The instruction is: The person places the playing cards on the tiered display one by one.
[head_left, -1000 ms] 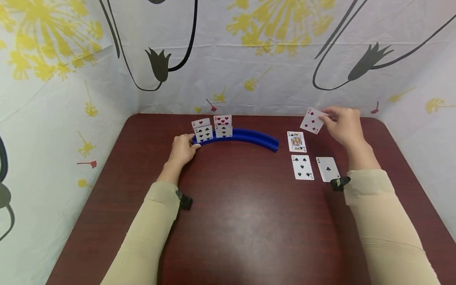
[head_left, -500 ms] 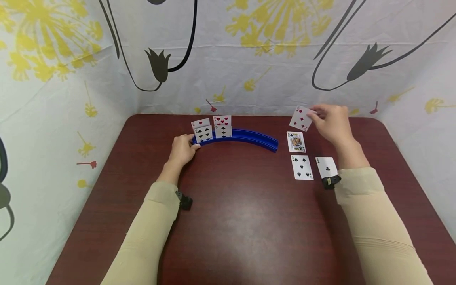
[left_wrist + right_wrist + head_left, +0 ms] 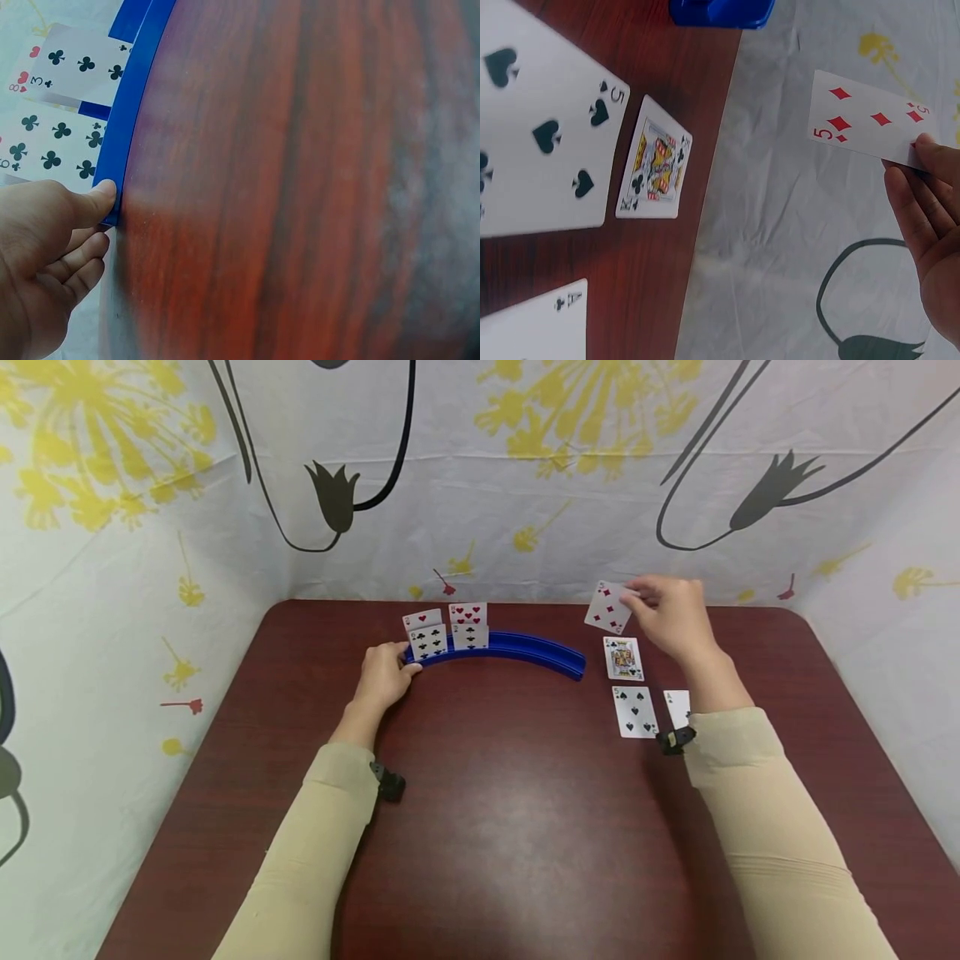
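My right hand [image 3: 675, 617] pinches the five of diamonds [image 3: 866, 118] by a corner, face showing, raised near the table's far edge. A blue curved card holder [image 3: 525, 647] lies to its left. My left hand [image 3: 385, 675] grips the holder's left end, thumb [image 3: 103, 196] on the near rim. Standing in the holder's left half are the six of clubs [image 3: 56, 142] in front of a heart card [image 3: 422, 619], and the three of clubs [image 3: 82, 64] in front of the eight of hearts [image 3: 468, 612]. The holder's right half bears no cards.
Face up on the table [image 3: 480, 827], right of the holder, lie the king of clubs [image 3: 623, 658], the five of spades [image 3: 635, 712] and the ace of clubs [image 3: 677, 707], partly hidden by the right forearm. A patterned cloth [image 3: 450, 543] hangs behind the table.
My right hand has moved left with the five of diamonds, toward the holder's right end. Its forearm now covers more of the ace of clubs. My left hand stays on the holder.
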The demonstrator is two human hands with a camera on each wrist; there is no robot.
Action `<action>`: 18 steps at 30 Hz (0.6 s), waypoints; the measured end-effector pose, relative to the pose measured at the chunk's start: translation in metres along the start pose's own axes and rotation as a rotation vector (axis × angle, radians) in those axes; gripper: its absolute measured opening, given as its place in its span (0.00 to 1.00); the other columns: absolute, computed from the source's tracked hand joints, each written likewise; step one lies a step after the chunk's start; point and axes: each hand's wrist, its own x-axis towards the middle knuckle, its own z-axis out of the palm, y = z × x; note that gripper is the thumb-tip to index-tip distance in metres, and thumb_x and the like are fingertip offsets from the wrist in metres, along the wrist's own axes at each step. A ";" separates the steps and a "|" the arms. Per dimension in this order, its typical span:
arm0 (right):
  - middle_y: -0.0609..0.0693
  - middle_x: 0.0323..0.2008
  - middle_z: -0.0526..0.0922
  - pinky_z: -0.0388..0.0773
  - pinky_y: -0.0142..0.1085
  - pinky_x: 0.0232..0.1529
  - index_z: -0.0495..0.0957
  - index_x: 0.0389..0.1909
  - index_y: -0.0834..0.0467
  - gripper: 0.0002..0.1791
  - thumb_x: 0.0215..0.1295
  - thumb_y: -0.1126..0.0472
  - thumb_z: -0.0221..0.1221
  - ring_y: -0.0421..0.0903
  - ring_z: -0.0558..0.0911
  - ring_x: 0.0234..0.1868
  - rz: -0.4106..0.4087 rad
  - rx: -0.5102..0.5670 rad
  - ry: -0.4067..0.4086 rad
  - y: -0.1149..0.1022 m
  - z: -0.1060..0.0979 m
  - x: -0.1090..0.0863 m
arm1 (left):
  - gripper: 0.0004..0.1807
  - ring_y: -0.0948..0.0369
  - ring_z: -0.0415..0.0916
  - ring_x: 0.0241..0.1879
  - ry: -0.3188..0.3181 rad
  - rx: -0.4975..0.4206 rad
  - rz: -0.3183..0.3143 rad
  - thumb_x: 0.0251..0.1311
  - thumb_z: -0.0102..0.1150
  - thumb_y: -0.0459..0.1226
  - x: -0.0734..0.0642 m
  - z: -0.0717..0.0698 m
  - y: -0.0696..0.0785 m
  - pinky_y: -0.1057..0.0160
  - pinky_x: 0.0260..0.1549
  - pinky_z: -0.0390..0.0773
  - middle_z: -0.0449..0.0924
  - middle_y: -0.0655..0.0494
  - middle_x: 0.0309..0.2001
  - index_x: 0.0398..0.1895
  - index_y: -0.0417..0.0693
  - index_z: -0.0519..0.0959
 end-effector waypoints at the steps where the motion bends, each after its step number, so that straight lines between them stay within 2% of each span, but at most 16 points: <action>1: 0.68 0.38 0.86 0.82 0.57 0.41 0.85 0.47 0.71 0.12 0.68 0.66 0.64 0.66 0.87 0.39 -0.002 0.002 -0.001 -0.001 0.001 0.001 | 0.28 0.50 0.79 0.42 0.002 0.001 0.003 0.67 0.66 0.37 0.000 0.000 0.000 0.50 0.47 0.81 0.82 0.39 0.45 0.67 0.34 0.74; 18: 0.66 0.38 0.87 0.84 0.53 0.43 0.85 0.44 0.69 0.10 0.67 0.67 0.66 0.63 0.88 0.38 -0.047 0.069 -0.018 -0.020 0.023 0.007 | 0.28 0.51 0.79 0.40 -0.003 -0.005 0.009 0.67 0.66 0.37 0.000 0.000 -0.002 0.50 0.46 0.81 0.83 0.40 0.43 0.68 0.34 0.73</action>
